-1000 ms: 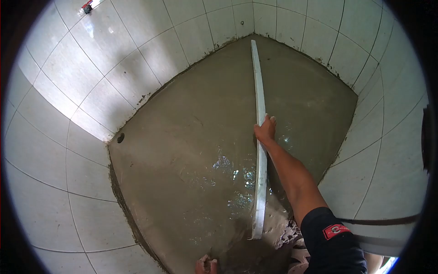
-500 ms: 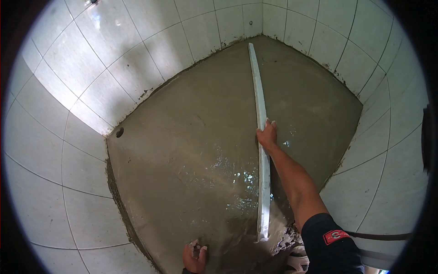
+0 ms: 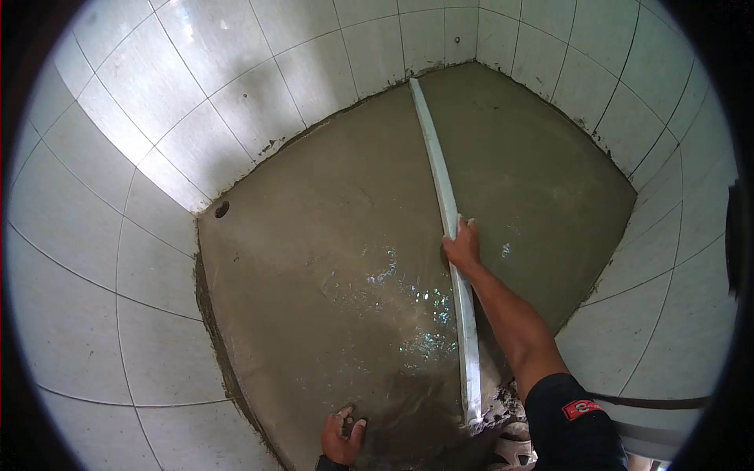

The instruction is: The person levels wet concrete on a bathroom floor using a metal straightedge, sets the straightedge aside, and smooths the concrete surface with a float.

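A long pale screed bar lies across the wet grey mortar floor, its far end close to the back wall. My right hand is closed around the bar near its middle, fingers over one side and thumb over the other. Low in the view, my left hand is just above or on the mortar; which of the two I cannot tell. Its thumb and fingers are apart and slightly curled, with nothing visible between them.
White tiled walls enclose the floor. A round drain hole sits in the left corner. Rough loose mortar and a sandal are by the bar's near end. Shiny wet patches show left of the bar.
The bar's far end has swung left towards the back wall and its near end has shifted right, with my right hand still on it. The view has moved slightly.
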`<action>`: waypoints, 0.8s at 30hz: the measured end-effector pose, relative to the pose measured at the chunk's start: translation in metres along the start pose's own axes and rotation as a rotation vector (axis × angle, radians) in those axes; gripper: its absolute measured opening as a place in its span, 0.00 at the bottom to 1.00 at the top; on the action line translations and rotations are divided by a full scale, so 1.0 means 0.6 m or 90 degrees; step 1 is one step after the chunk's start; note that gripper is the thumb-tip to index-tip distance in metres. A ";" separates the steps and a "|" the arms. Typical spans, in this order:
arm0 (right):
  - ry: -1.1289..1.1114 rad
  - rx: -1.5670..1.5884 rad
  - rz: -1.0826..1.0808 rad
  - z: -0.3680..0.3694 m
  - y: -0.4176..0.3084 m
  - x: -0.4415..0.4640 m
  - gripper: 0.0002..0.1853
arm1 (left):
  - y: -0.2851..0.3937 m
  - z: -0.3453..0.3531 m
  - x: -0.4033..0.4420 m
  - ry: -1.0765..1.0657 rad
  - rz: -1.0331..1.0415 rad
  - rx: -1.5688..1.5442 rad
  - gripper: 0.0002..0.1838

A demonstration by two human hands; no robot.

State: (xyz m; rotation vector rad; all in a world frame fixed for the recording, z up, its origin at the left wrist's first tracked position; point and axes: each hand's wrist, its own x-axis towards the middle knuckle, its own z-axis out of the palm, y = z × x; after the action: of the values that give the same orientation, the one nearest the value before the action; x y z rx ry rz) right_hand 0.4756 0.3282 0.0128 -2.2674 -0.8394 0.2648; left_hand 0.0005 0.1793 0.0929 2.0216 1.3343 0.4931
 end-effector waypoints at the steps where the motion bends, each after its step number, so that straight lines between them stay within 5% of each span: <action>1: 0.002 0.000 -0.001 0.002 -0.002 -0.010 0.39 | 0.001 -0.001 -0.001 -0.011 -0.018 -0.011 0.19; 5: -0.013 0.001 -0.022 0.014 -0.010 -0.056 0.40 | -0.007 -0.010 -0.012 -0.025 0.009 0.018 0.19; 10: -0.099 0.024 -0.030 -0.004 -0.044 -0.127 0.41 | -0.018 -0.027 -0.048 -0.136 -0.168 -0.020 0.23; 15: -0.060 -0.008 -0.070 0.001 -0.043 -0.158 0.41 | -0.029 -0.035 -0.093 -0.102 -0.171 0.040 0.22; 23: 0.014 -0.028 -0.008 -0.025 -0.053 -0.023 0.39 | -0.026 -0.023 -0.113 -0.074 -0.116 0.064 0.22; 24: 0.013 -0.027 -0.007 -0.026 -0.051 -0.009 0.39 | -0.004 -0.031 -0.101 -0.123 -0.185 0.022 0.22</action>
State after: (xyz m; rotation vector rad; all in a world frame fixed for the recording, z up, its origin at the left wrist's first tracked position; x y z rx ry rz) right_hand 0.4626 0.3328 0.0446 -2.3006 -0.8545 0.2194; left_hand -0.0377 0.1306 0.1074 1.8085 1.4898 0.1401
